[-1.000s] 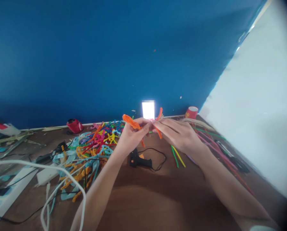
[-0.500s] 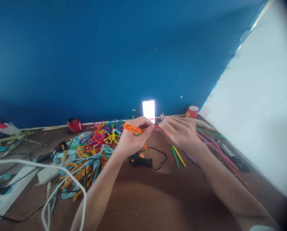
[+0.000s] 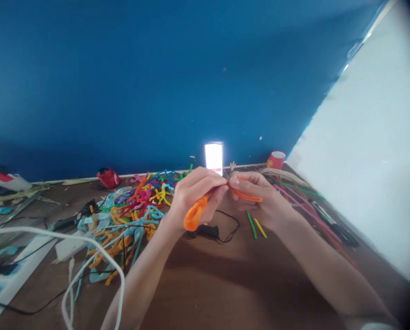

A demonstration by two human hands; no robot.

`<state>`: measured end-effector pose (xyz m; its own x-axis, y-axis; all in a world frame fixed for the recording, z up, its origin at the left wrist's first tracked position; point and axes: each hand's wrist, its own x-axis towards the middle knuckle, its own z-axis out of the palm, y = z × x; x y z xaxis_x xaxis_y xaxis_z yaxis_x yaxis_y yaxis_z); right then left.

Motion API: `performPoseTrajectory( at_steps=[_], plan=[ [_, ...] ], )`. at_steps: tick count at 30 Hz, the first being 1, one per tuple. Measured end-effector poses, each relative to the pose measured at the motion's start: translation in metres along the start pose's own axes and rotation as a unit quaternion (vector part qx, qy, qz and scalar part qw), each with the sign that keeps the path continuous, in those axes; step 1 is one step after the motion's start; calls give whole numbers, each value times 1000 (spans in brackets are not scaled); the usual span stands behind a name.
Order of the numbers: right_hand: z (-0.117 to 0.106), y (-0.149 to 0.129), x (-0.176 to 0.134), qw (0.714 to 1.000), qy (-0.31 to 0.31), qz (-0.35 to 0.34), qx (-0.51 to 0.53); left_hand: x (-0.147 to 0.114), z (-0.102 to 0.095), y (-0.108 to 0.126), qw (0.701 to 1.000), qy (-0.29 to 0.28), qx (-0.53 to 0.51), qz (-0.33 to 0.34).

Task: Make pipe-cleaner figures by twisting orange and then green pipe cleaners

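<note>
Both hands meet over the middle of the table, pinching an orange pipe cleaner (image 3: 195,213) between them. My left hand (image 3: 194,192) is closed on it, and a thick folded orange loop hangs out below its palm. My right hand (image 3: 260,197) pinches the other part close to the left fingertips; a thin orange end (image 3: 249,197) sticks out across its fingers. How the strands join at the fingertips is hidden. Under the hands lies a black glue-gun-like tool (image 3: 205,231) with a thin cord, partly covered by the left hand.
A tangle of coloured pipe cleaners (image 3: 143,197) fills the left. A lit phone (image 3: 213,158) stands at the blue wall. Short green (image 3: 252,225) and yellow (image 3: 260,228) pieces lie right of centre. A white cable (image 3: 98,250) loops front left; a red cup (image 3: 276,160) stands back right.
The orange loop has swung down below my left hand. My right hand has turned so that its fingers and a thin orange end show. Both hands stay together.
</note>
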<state>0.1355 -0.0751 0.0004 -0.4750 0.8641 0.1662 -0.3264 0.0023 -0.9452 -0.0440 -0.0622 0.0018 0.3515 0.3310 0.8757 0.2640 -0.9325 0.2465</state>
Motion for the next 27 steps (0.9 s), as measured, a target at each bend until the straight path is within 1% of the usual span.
performPoseTrajectory(
  at_steps=[2,3,4,5,6,8,9,10,11,13,17,19,21,24,27],
  plan=[
    [3,-1,0,996,46,-50,-56,4,1,5,996,-10,-55,-70],
    [4,-1,0,989,71,-88,-100,5,1,7,991,-13,-82,-108],
    [4,0,1,974,99,-134,-153,5,2,7,982,-15,-114,-150],
    [5,2,1,950,132,-185,-212,5,2,7,970,-13,-149,-192],
    [5,4,2,918,170,-238,-269,5,3,6,954,-7,-188,-232],
    [3,8,3,832,235,-339,-371,3,4,3,919,12,-262,-295],
    [2,10,3,787,249,-381,-416,2,5,1,902,22,-292,-318],
    [1,11,3,748,249,-412,-457,1,5,-1,888,30,-314,-336],
    [-1,12,3,716,241,-433,-492,1,5,-3,876,35,-330,-349],
    [-3,12,2,671,225,-448,-547,1,6,-5,864,35,-343,-368],
    [-7,10,2,608,246,-446,-610,1,6,-5,858,23,-339,-384],
    [-7,10,2,589,232,-447,-633,1,7,-5,858,15,-339,-386],
    [-8,9,2,591,206,-438,-645,1,7,-5,865,11,-325,-383],
    [-9,8,2,618,180,-409,-648,1,7,-4,888,-1,-275,-369],
    [-7,7,3,658,173,-379,-627,3,6,-3,922,-19,-205,-327]
  ],
)
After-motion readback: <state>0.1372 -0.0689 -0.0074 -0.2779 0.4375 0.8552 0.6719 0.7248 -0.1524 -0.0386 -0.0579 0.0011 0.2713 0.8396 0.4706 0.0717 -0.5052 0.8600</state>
